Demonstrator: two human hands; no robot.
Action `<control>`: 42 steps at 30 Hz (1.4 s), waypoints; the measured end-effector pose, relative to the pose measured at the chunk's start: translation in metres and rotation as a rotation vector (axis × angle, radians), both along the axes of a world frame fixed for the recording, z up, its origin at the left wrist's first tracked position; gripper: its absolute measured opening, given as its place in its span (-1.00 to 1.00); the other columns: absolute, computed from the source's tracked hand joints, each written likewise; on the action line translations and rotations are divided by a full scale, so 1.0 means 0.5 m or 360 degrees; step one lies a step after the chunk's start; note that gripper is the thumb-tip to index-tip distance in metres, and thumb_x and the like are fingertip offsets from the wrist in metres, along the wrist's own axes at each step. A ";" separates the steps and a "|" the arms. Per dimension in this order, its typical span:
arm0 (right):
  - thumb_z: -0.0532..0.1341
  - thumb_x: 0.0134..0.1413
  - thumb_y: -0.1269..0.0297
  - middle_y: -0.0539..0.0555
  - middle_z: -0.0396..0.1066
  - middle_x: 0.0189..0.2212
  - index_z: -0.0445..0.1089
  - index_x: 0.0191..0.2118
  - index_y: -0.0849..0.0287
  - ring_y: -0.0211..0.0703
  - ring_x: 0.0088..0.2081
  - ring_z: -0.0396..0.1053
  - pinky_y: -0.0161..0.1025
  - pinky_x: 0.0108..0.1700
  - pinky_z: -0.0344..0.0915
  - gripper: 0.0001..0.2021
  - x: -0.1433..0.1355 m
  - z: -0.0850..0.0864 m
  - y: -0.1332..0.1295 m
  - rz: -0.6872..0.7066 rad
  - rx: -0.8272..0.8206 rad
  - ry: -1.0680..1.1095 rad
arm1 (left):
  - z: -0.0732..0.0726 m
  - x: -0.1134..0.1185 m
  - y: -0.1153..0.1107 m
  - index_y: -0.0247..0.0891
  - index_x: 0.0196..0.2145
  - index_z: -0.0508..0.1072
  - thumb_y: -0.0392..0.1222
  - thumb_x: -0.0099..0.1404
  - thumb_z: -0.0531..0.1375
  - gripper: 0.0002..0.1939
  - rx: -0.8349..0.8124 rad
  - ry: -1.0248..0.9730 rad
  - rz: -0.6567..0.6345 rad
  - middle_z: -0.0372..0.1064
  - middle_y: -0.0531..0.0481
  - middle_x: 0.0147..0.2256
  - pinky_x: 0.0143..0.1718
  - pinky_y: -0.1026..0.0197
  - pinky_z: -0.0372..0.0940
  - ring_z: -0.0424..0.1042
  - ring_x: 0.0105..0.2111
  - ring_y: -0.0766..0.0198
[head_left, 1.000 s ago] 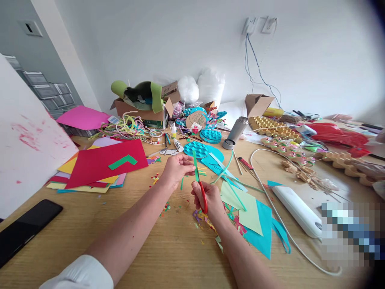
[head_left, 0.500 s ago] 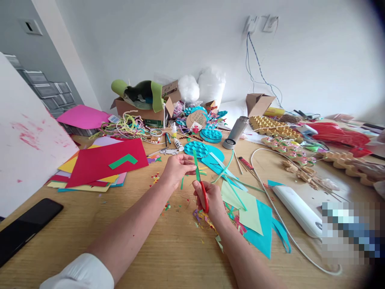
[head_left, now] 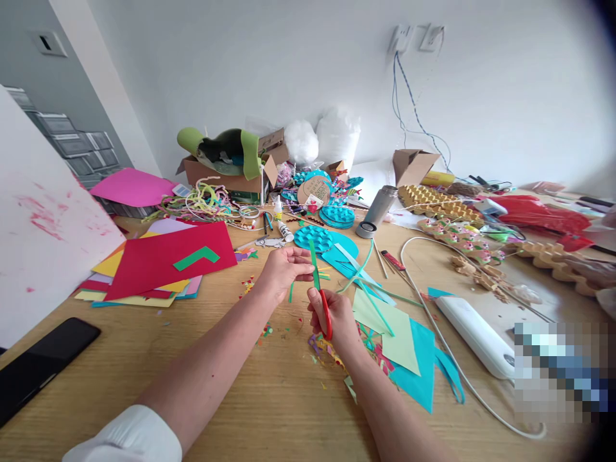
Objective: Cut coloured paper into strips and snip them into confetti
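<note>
A white sleeve (head_left: 128, 436) is enclosing the rear portion of the left arm, its hem forming a broad curve around the limb and its fabric showing soft creases. Forward of this hem, the left forearm (head_left: 216, 356) is remaining uncovered, narrowing gradually toward the bare left grip (head_left: 283, 273) and bearing one small spot along its length. The right forearm (head_left: 380, 398) is likewise presenting an uncovered, tapering shape, terminating in the bare right grip (head_left: 334, 314).

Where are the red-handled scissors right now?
In the head view, just below the picture's centre, the red-handled scissors are in the right hand, by the near end of the green strip that the left hand holds.
</note>
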State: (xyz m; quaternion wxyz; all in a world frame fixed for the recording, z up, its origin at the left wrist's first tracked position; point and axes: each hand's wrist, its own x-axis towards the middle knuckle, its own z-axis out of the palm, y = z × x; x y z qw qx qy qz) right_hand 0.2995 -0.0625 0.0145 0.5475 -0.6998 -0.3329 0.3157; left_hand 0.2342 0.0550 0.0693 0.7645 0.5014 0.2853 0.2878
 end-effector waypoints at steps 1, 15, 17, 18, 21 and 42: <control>0.18 -0.04 -0.15 -0.01 0.29 -0.78 0.31 -0.54 0.23 -0.32 -0.78 0.21 -0.44 -0.76 0.09 -0.54 0.000 0.000 0.000 0.0000 0.0003 0.0004 | -0.001 0.000 0.000 -0.40 -0.39 0.43 -0.55 -0.11 0.30 -0.73 -0.0002 0.0006 -0.0012 0.37 0.02 -0.55 -0.46 0.19 0.39 0.40 -0.56 0.33; 0.16 -0.06 -0.21 0.01 0.30 -0.78 0.30 -0.55 0.23 -0.31 -0.78 0.22 -0.43 -0.76 0.09 -0.49 0.004 -0.002 0.000 0.0005 0.0050 0.0001 | -0.002 0.001 -0.003 -0.40 -0.41 0.43 -0.54 -0.12 0.32 -0.73 -0.0072 0.0034 -0.0082 0.37 0.03 -0.58 -0.49 0.23 0.38 0.39 -0.59 0.35; 0.17 -0.06 -0.20 0.00 0.29 -0.79 0.29 -0.55 0.23 -0.31 -0.78 0.22 -0.43 -0.76 0.08 -0.50 0.004 -0.001 -0.001 0.0003 0.0052 -0.0008 | -0.003 0.002 -0.003 -0.40 -0.41 0.43 -0.55 -0.12 0.31 -0.74 -0.0078 0.0037 -0.0079 0.37 0.02 -0.57 -0.48 0.23 0.38 0.39 -0.59 0.35; 0.17 -0.06 -0.19 -0.01 0.28 -0.79 0.29 -0.55 0.23 -0.31 -0.78 0.21 -0.43 -0.76 0.08 -0.51 0.004 0.000 -0.001 0.0003 0.0053 -0.0009 | -0.004 0.002 -0.003 -0.40 -0.41 0.43 -0.55 -0.11 0.31 -0.74 -0.0082 0.0036 -0.0077 0.37 0.02 -0.57 -0.48 0.22 0.38 0.39 -0.59 0.34; 0.18 -0.06 -0.19 -0.02 0.27 -0.80 0.30 -0.53 0.23 -0.32 -0.79 0.19 -0.44 -0.77 0.05 -0.51 0.002 0.002 -0.002 0.0005 0.0050 0.0004 | -0.007 0.004 -0.003 -0.40 -0.41 0.43 -0.56 -0.11 0.31 -0.74 -0.0090 0.0021 -0.0072 0.37 0.02 -0.57 -0.48 0.22 0.38 0.39 -0.58 0.34; 0.19 -0.05 -0.14 -0.03 0.25 -0.80 0.26 -0.56 0.22 -0.35 -0.80 0.17 -0.46 -0.77 0.04 -0.54 0.000 0.005 -0.003 0.0005 -0.0003 -0.0003 | -0.008 0.001 0.007 -0.42 -0.36 0.40 -0.55 -0.04 0.25 -0.76 -0.0038 0.0009 -0.0072 0.37 0.03 -0.55 -0.49 0.22 0.40 0.41 -0.60 0.33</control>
